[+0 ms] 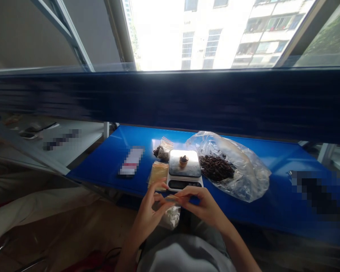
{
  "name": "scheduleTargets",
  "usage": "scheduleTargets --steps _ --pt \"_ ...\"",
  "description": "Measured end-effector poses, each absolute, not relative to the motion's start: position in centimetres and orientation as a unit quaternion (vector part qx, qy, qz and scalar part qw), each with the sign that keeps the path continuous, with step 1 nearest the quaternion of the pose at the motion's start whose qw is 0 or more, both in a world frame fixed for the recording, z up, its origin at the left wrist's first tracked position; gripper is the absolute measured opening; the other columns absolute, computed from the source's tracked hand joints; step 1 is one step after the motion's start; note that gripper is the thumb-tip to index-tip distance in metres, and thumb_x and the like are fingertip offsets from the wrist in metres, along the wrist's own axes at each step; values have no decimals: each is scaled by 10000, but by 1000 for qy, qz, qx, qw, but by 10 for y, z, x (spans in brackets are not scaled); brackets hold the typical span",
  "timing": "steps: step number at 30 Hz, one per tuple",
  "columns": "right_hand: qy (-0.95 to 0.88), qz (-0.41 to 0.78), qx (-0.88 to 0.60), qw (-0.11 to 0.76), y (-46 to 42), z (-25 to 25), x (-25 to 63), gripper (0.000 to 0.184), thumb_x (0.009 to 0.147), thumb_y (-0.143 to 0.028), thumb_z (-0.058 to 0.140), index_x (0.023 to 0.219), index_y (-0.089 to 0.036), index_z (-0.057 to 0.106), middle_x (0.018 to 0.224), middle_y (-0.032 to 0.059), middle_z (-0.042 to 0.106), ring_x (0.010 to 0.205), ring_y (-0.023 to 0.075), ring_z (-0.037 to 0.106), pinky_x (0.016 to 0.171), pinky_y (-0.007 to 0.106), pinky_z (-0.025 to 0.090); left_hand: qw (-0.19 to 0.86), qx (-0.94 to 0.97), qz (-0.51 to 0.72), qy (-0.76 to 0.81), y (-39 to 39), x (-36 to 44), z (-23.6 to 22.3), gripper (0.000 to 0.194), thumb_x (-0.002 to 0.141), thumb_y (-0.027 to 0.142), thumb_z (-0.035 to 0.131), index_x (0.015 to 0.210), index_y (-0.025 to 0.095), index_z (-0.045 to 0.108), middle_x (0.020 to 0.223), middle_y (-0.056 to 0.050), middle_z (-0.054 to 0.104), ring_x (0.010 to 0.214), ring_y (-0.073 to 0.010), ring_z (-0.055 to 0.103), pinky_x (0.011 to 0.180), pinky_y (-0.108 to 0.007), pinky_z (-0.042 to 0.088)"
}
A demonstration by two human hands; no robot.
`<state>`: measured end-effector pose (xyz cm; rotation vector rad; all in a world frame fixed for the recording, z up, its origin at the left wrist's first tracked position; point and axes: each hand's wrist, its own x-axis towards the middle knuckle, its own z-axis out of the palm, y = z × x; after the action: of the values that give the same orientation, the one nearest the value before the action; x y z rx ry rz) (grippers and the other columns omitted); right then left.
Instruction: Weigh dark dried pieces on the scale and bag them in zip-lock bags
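Pinching a small tan strip (pixel 171 198) in mid-air, the left hand (pixel 150 211) and right hand (pixel 204 207) meet just in front of a digital kitchen scale (pixel 184 184). Thumbs and forefingers of both hands grasp the strip from either end, while the remaining fingers curl loosely; its material is too small to tell. The strip hangs over the near edge of a blue table (pixel 102 166), close to the scale's display. On the scale's platform stands a small tan cup (pixel 183 161) holding dark dried pieces. Just left of the scale lie a gold sachet (pixel 158 174) and a small clear zip bag (pixel 163 149) with dark contents, and farther left a blurred card (pixel 132 161). A large clear plastic bag (pixel 229 170) of dark brown dried pieces rests to the right, touching the scale. Below the hands, a crumpled whitish bag (pixel 171 218) shows.
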<state>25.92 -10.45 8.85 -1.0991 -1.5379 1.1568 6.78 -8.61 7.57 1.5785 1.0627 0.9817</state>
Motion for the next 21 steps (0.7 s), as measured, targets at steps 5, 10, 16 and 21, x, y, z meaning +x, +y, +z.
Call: scheduleTargets --steps 5,10,16,21 --pt "-553 550 -473 409 -124 82 260 183 706 -323 753 794 -166 727 781 49 727 691 168 643 646 285 496 408 693 402 438 -89 60 73 308 799 225 611 1097 252 539 1019 -26 606 655 -90 583 692 -264 520" --pt "-476 621 -454 426 -136 82 244 238 648 -350 801 775 -166 719 707 22 716 622 143 632 607 265 491 274 701 460 471 -102 68 73 122 751 215 623 826 227 527 759 9 549 652 -122 538 645 -254 481" --pt "-383 678 -409 476 -137 74 236 386 538 -300 873 868 -174 717 751 22 739 623 151 673 625 275 528 268 786 384 403 -117 67 76 60 779 194 574 795 251 563 834 -45 624 828 -204 599 733 -336 504" --pt "-381 621 -462 506 -141 70 236 421 516 -296 884 874 -179 697 648 7 722 582 151 663 598 267 516 294 781 384 396 -120 57 77 90 798 265 565 833 264 648 1061 -93 643 1156 -297 538 941 -472 475"
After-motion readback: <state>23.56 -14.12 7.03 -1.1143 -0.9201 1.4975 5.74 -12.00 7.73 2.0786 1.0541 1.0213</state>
